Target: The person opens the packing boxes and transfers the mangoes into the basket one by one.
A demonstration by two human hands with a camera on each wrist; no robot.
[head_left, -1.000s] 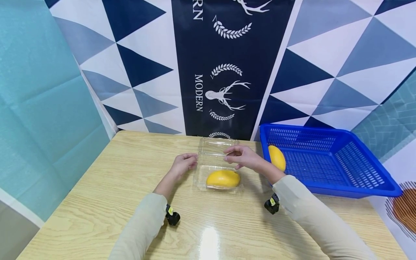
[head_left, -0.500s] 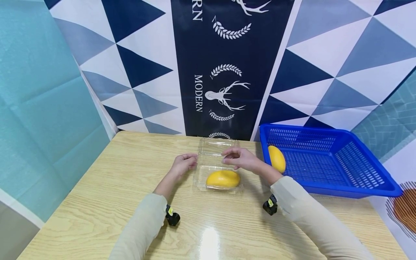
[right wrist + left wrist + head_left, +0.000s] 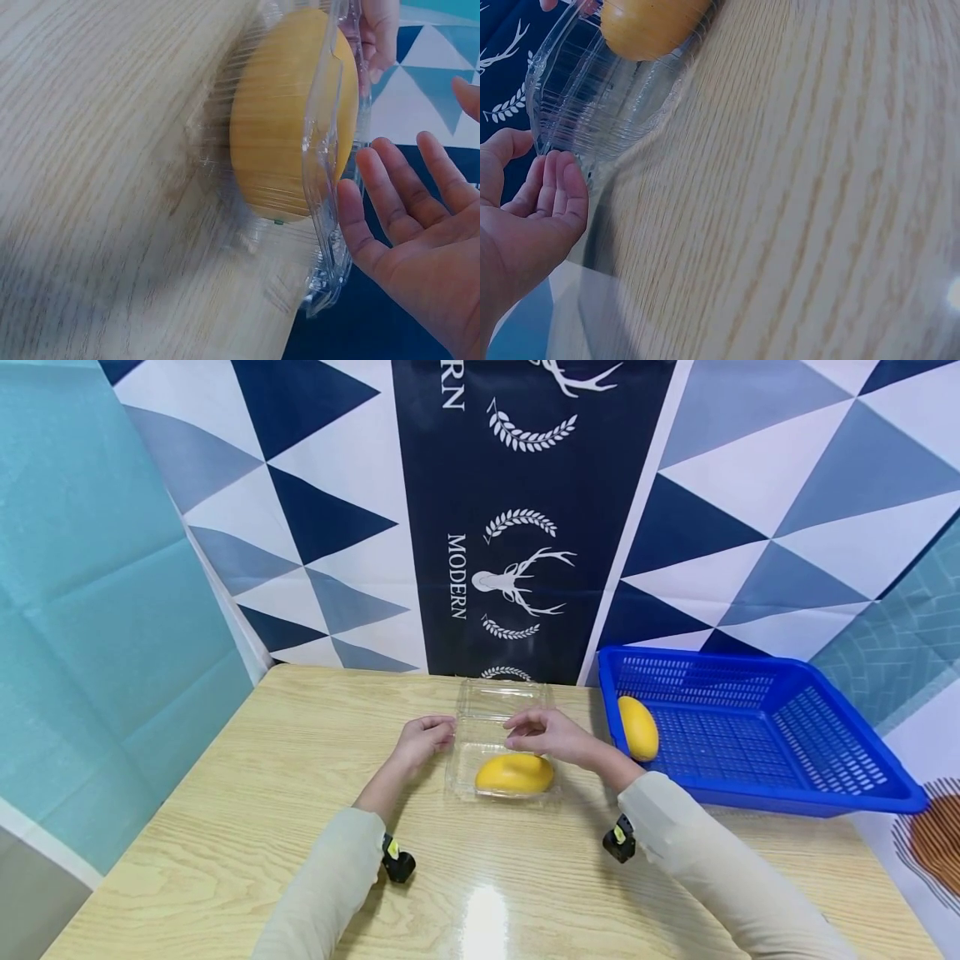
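Note:
A clear plastic clamshell container [image 3: 467, 760] lies with its lid folded back on the table. One yellow mango [image 3: 514, 774] sits in its near half; in the right wrist view the mango [image 3: 289, 120] shows through the ribbed wall. My left hand [image 3: 422, 742] pinches the container's left edge between thumb and fingers, as the left wrist view of the hand [image 3: 536, 199] shows. Over the container, just beyond the mango, is my right hand [image 3: 551, 737]. The right wrist view has this hand [image 3: 420, 225] holding nothing, its fingers spread and gently bent beside the rim.
A blue perforated basket [image 3: 750, 793] stands to the right, with another yellow mango [image 3: 638, 728] inside against its left wall. Behind the wooden table [image 3: 300, 727] hangs a patterned cloth [image 3: 510, 485] close to the container's lid.
My right hand has drifted a little left and slightly nearer over the container, its fingers still holding nothing. My left hand, the container and both mangoes have stayed put.

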